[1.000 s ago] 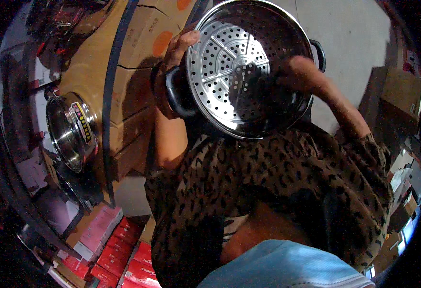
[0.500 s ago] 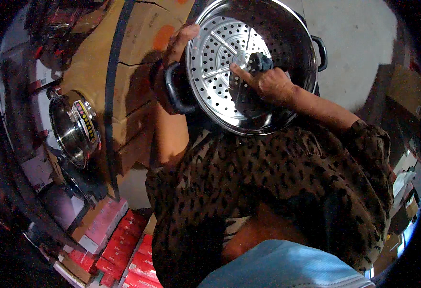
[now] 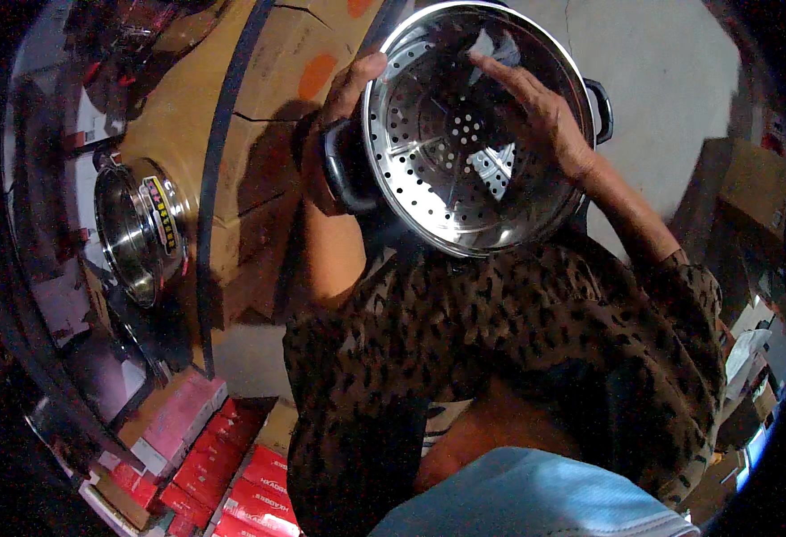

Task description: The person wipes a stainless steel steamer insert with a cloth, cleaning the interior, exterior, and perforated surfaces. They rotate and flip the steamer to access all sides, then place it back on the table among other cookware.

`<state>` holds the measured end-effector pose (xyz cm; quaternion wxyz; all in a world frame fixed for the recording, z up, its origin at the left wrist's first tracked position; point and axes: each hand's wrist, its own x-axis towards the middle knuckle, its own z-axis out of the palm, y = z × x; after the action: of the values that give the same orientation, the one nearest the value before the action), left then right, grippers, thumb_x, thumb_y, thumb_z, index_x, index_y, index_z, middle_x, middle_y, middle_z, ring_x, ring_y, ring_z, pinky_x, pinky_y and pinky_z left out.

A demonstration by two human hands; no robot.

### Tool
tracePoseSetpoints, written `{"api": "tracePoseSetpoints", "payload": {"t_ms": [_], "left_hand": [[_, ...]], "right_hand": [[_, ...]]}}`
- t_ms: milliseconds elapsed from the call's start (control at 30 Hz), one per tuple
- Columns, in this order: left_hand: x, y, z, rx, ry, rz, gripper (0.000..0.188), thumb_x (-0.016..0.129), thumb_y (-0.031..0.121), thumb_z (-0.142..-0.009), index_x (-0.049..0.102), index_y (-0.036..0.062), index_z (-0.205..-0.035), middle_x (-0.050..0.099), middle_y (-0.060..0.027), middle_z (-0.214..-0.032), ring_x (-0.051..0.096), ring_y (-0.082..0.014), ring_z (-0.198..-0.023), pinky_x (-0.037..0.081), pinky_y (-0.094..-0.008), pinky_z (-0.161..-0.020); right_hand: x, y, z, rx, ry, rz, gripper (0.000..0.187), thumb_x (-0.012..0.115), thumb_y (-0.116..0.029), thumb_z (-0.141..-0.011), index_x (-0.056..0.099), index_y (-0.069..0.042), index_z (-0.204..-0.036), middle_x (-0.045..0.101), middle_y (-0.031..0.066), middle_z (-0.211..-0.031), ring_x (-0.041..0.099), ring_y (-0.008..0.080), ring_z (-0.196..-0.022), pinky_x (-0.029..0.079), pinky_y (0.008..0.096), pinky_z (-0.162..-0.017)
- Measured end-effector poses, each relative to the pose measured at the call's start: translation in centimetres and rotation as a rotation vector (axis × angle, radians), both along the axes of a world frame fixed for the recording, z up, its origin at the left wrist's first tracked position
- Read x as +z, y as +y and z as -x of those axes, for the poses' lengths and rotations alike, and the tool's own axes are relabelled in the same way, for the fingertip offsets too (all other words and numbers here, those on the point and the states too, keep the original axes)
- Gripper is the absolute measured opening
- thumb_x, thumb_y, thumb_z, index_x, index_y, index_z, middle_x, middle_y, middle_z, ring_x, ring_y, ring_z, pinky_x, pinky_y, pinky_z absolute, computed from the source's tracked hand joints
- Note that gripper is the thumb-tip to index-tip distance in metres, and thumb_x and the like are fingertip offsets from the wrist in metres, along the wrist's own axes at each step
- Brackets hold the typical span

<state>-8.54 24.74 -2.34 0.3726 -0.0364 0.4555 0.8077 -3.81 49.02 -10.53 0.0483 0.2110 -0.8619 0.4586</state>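
Steel pot (image 3: 550,192) held before the torso, left hand (image 3: 346,94) gripping its left rim beside black handle (image 3: 346,179), right hand (image 3: 538,109) over its interior, fingers extended, any hold unclear.

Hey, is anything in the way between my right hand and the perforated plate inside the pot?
Nothing visible: the pot has no lid on, and your right hand is over its open mouth, with the perforated plate showing inside. Whether your fingers touch it, I can't tell.
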Motion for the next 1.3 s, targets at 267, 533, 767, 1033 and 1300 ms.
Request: {"api": "tracePoseSetpoints", "payload": {"t_ms": [267,533,767,1033,1300], "left_hand": [[-5.5,-1.6,1.5,0.045,0.131,0.181,0.038,0.052,0.038,-0.087,0.059,0.0065,-0.107,0.063,-0.0046,-0.093,0.058,-0.0143,-0.083,0.046,-0.0278,-0.073],[-11.2,-4.2,1.6,0.043,1.035,0.517,0.037,0.055,0.03,-0.086,0.056,0.0038,-0.111,0.058,-0.012,-0.107,0.054,-0.0219,-0.099,0.041,-0.0324,-0.087],[-6.7,-2.2,3.1,-0.122,0.229,0.158,0.04,0.053,0.03,-0.086,0.056,0.0039,-0.116,0.059,-0.0071,-0.104,0.055,-0.016,-0.096,0.043,-0.0291,-0.085],[-10.1,-2.8,4.4,-0.043,0.408,0.359,0.039,0.054,0.031,-0.086,0.057,0.0051,-0.116,0.06,-0.003,-0.1,0.057,-0.0114,-0.091,0.046,-0.0259,-0.079],[-7.8,-2.9,3.3,-0.012,0.348,0.259,0.039,0.055,0.031,-0.085,0.058,0.005,-0.114,0.06,-0.003,-0.098,0.057,-0.0115,-0.09,0.046,-0.026,-0.078]], "right_hand": [[-7.7,-2.8,0.4,-0.046,-0.522,0.408,0.057,0.063,0.004,-0.074,0.045,-0.008,-0.127,0.054,0.0175,-0.119,0.054,0.0287,-0.111,0.046,0.0356,-0.092],[-4.9,-8.8,-2.5,0.568,-0.064,-0.15,0.039,0.056,-0.008,-0.077,0.048,-0.012,-0.114,0.047,0.0122,-0.099,0.059,0.0313,-0.086,0.052,0.0393,-0.067],[-8.2,-1.3,10.1,0.226,0.413,-0.578,0.043,0.057,-0.008,-0.074,0.051,-0.011,-0.116,0.05,0.0121,-0.114,0.053,0.0327,-0.106,0.051,0.0389,-0.081],[-8.4,6.7,-2.4,0.28,-0.211,-0.594,0.033,0.056,-0.012,-0.081,0.054,-0.006,-0.113,0.062,0.0185,-0.094,0.061,0.0372,-0.083,0.051,0.0448,-0.069],[-7.7,-4.3,-6.0,0.799,-0.863,-0.014,0.028,0.055,-0.017,-0.09,0.053,-0.002,-0.114,0.063,0.0136,-0.105,0.06,0.0197,-0.095,0.046,0.0354,-0.084]]}}
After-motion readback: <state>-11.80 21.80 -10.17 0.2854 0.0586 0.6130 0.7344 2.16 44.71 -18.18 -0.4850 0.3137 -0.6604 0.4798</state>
